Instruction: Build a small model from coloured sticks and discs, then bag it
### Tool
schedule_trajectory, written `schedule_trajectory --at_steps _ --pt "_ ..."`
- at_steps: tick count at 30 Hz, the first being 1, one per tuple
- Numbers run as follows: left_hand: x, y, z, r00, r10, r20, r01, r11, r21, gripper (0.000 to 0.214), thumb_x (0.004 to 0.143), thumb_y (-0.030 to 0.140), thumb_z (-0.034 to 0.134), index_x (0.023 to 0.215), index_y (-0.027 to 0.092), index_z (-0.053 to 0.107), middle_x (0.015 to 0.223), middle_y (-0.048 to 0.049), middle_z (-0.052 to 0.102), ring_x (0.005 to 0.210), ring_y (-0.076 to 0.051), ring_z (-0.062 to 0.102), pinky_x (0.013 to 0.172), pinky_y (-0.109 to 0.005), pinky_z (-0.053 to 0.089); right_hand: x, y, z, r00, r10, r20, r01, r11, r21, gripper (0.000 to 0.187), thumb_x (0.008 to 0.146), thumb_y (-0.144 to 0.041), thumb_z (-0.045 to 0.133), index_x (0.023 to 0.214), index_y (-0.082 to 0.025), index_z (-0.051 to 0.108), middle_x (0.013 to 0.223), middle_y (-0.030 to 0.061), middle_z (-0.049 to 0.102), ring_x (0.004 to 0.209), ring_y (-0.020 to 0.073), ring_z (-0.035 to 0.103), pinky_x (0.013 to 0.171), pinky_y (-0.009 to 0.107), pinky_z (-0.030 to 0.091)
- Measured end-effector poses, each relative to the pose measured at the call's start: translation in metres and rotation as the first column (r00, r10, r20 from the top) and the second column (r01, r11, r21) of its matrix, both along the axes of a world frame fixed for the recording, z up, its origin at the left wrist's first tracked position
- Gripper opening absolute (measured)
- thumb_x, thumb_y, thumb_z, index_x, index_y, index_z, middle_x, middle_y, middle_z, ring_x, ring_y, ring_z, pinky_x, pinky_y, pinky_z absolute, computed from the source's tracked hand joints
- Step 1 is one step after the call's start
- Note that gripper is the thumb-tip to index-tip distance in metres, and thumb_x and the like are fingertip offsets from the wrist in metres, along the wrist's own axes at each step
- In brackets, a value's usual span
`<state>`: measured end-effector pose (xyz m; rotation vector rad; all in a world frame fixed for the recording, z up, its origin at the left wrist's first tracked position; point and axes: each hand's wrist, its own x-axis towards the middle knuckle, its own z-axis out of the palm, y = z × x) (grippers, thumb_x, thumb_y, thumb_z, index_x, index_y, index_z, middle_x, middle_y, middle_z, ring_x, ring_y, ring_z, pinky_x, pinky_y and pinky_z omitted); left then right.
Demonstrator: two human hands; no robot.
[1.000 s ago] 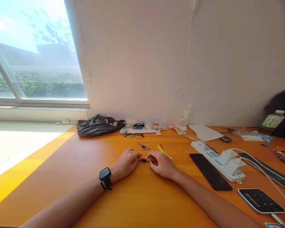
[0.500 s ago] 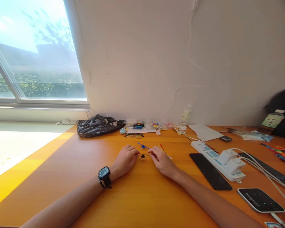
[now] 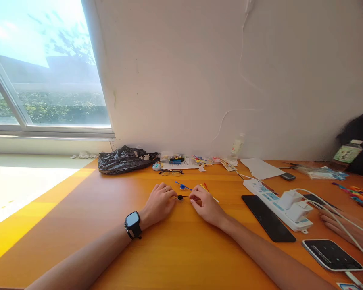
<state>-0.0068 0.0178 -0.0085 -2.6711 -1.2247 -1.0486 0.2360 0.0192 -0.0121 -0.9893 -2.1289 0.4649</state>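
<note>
Places are read from the glasses (image 3: 171, 172), which lie folded out on the counter (image 3: 175, 249) near the wall (image 3: 181, 80).

The black piece (image 3: 180, 197), a small dark hub on a thin rod, sits on our side of the glasses, between our two hands. Our right hand (image 3: 206, 204) pinches the rod's right end between thumb and fingertips; our left hand (image 3: 161, 201) appears to pinch the left end, its grip partly hidden. We judge the two-ended hold serves to steady the rod and leave the hub in plain sight. Whether the hub touches the counter we cannot tell.

The blue piece (image 3: 182, 187) lies nearer us than the glasses, slightly right, apart from the black piece; probably it is put there to be close without crowding our fingers. The coloured strips (image 3: 208, 192) lie farther right of the glasses, partly behind our right hand.

Well right of the glasses and nearer us are the phone (image 3: 268, 217) and, just beside it, the power strip (image 3: 269, 200), likely set aside to give our elbows room. Farther right, another person's hand (image 3: 355, 235) shows; its hold is unclear.
</note>
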Motion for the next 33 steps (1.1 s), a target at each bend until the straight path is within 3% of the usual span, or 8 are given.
schedule_trajectory --at_steps 9,19,26,33 --pt "0.002 -0.003 -0.001 0.995 -0.082 -0.061 0.081 0.997 -0.021 0.014 0.092 0.034 0.061 0.095 0.026 0.072 0.083 -0.0080 0.069 0.088 -0.026 0.059 0.080 -0.037 0.042 -0.002 -0.004 0.005 0.999 0.019 0.037 -0.020 1.000 0.014 0.018 0.091 -0.013 0.054 0.095 -0.021 0.070 0.099 0.0070 0.066 0.089 0.0218 0.062 0.084 0.039 0.052" --pt "0.000 -0.011 0.001 0.994 -0.062 -0.093 0.057 0.997 -0.059 0.040 0.093 0.040 0.061 0.132 0.029 0.059 0.122 -0.0107 0.068 0.105 -0.030 0.054 0.092 -0.043 0.040 -0.002 -0.007 0.004 0.996 0.064 0.061 -0.063 0.998 -0.017 0.030 0.091 -0.017 0.061 0.118 -0.024 0.069 0.121 0.0096 0.064 0.110 0.0259 0.062 0.102 0.046 0.050" --pt "0.000 -0.008 -0.002 0.996 -0.037 -0.078 0.034 0.999 -0.034 0.035 0.093 0.041 0.062 0.126 0.030 0.062 0.126 -0.0100 0.065 0.111 -0.031 0.052 0.096 -0.046 0.040 -0.003 -0.010 0.006 0.992 0.085 0.092 -0.083 0.996 -0.026 0.041 0.091 -0.018 0.061 0.131 -0.026 0.063 0.134 0.0106 0.058 0.123 0.0280 0.057 0.111 0.047 0.045" --pt "-0.001 -0.004 -0.004 0.999 0.013 -0.049 -0.015 0.999 -0.040 0.028 0.092 0.033 0.063 0.120 0.030 0.064 0.129 -0.0094 0.063 0.113 -0.031 0.054 0.095 -0.045 0.042 -0.003 -0.011 0.006 0.992 0.068 0.106 -0.072 0.997 0.034 0.036 0.090 -0.017 0.062 0.125 -0.024 0.064 0.132 0.0102 0.057 0.122 0.0263 0.057 0.109 0.044 0.046"
